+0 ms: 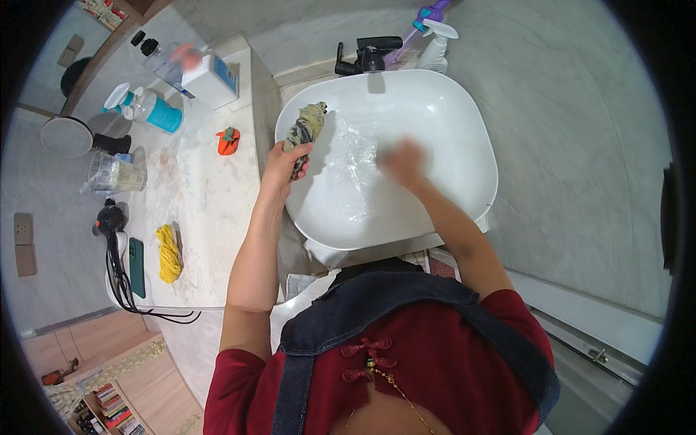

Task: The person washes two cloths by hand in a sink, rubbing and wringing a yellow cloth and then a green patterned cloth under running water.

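Note:
My left hand point(288, 163) grips a twisted green and dark cloth point(308, 124) over the left rim of a white ceramic washbasin point(457, 136). Blurred by motion, my right hand point(405, 159) is inside the basin, right of its middle; whether it holds anything cannot be told. Wet, shiny streaks of water point(353, 157) lie on the basin's floor between the two hands. Behind the basin stands a black faucet point(372, 54). A twisted yellow cloth point(169, 254) lies on the counter point(209, 217) to the left.
On the left counter are an orange item point(228, 142), a blue-labelled spray bottle point(157, 111), a white container point(212, 80), a plastic measuring jug point(117, 173), a green phone point(137, 266) and a corded black appliance point(110, 218). A white spray bottle point(435, 51) stands behind the basin.

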### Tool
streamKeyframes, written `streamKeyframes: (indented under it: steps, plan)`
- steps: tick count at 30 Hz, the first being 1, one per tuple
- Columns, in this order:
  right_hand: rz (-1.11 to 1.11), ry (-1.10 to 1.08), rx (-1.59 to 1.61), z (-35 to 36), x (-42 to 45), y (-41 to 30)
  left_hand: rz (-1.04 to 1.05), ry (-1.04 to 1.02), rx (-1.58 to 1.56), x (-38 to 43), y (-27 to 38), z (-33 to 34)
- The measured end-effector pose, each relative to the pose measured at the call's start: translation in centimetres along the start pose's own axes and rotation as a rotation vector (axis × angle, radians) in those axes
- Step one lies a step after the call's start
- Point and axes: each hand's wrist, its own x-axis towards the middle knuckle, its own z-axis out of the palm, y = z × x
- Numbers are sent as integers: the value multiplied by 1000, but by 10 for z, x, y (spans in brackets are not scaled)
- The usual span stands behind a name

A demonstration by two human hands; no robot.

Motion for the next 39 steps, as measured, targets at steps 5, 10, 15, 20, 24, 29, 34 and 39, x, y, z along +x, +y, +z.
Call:
streamKeyframes:
  steps: [5,10,15,20,24,29,34,39]
  plan:
    - [86,176,-120,-7,21,41,-5,20,10,-2,5,6]
    - [2,249,-163,18,54,60,-34,22,22,-2,8,6]
    - [-17,159,118,37,85,-4,-40,42,36,-1,9,8]
    - [-243,57,119,30,59,-84,-11,49,41,-1,6,5]
    - [-410,-128,101,19,7,-113,7,43,84,-3,5,0]
    - [-681,-522,39,-19,-56,-80,45,40,133,-1,-2,-3]
    - [-378,-835,-171,-74,-73,-29,103,9,264,-1,-4,2]
    - [-1,-572,-324,-83,-80,5,209,-84,397,-1,-14,-2]
